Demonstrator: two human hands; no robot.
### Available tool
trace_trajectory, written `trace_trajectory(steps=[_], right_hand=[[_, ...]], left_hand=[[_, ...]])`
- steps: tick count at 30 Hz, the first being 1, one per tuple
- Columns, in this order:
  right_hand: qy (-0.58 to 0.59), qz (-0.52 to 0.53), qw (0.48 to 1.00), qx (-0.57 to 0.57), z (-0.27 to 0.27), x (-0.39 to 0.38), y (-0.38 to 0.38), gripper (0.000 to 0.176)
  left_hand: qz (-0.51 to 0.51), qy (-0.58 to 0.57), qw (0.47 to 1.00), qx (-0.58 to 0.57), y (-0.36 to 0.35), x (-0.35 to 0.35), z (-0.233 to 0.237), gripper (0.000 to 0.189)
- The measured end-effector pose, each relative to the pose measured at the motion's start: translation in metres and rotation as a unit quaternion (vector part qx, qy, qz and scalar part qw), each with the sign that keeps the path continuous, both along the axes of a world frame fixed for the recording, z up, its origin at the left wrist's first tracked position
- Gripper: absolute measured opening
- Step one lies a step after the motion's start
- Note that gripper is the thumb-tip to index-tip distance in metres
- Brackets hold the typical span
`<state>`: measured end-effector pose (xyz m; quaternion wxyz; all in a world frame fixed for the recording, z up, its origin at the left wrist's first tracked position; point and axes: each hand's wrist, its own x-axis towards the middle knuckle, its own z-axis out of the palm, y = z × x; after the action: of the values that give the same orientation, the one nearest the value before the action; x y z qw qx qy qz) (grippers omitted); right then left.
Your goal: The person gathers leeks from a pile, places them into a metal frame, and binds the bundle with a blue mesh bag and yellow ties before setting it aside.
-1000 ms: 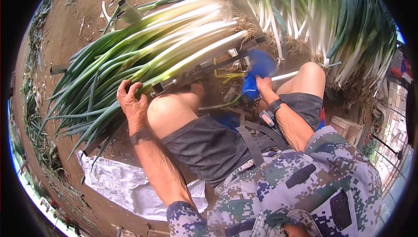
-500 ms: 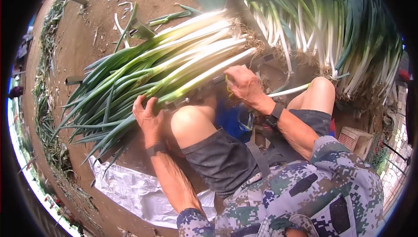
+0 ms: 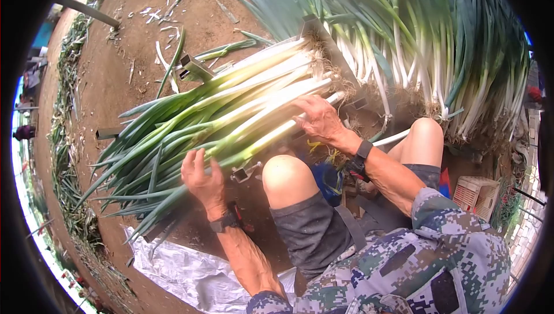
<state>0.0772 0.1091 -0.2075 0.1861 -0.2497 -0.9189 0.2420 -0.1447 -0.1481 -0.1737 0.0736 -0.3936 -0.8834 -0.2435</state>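
Note:
A bundle of long green onions [image 3: 259,100] lies across a metal rack, with white stalks and roots to the right and green leaves to the left. My left hand [image 3: 203,178] is at the near edge of the leaves, fingers apart, touching them. At the root end, my right hand [image 3: 323,119] curls over the white stalk of the nearest onion, its fingers and thumb on either side; its palm side is hidden. Yellow strips [image 3: 332,153] hang below my right wrist. The rack's metal end plate [image 3: 332,49] stands against the roots.
A large pile of green onions [image 3: 415,43] stands at the back right. One loose onion [image 3: 392,138] lies by my right knee. A white sheet [image 3: 179,271] covers ground at lower left. A plastic crate [image 3: 476,196] sits at right. Leaf scraps [image 3: 167,17] litter the soil.
My right hand has moved from beside the bundle onto the nearest stalk. My left hand has loosened its fingers at the leaves. The view has shifted slightly, and the knees are farther from the bundle.

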Motion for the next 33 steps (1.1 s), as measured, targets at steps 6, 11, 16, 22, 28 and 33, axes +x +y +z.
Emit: trace_trajectory(steps=[6, 11, 16, 22, 28, 33], right_hand=[[0.008, -0.021, 0.998, 0.06, 0.017, -0.036, 0.013, 0.044], [0.016, -0.028, 0.996, 0.089, 0.018, -0.06, 0.034, 0.052], [-0.011, 0.056, 0.992, 0.111, -0.013, -0.086, 0.055, 0.039], [-0.068, 0.112, 0.989, 0.063, -0.019, -0.063, 0.094, 0.016], [-0.154, 0.026, 0.987, 0.044, -0.024, -0.045, 0.096, 0.014], [-0.111, -0.032, 0.993, -0.037, -0.025, -0.036, 0.09, 0.016]], left_hand=[[-0.075, 0.031, 0.996, -0.023, 0.071, -0.02, 0.006, 0.05], [-0.105, -0.005, 0.987, -0.123, 0.087, -0.026, -0.009, 0.036], [-0.101, -0.004, 0.99, -0.103, 0.071, -0.003, -0.007, 0.025], [-0.026, -0.086, 0.996, -0.007, 0.074, -0.018, 0.001, 0.037], [-0.059, 0.076, 0.99, -0.102, 0.102, -0.073, -0.008, 0.038], [-0.078, -0.068, 0.984, -0.145, 0.08, -0.057, 0.012, 0.021]])
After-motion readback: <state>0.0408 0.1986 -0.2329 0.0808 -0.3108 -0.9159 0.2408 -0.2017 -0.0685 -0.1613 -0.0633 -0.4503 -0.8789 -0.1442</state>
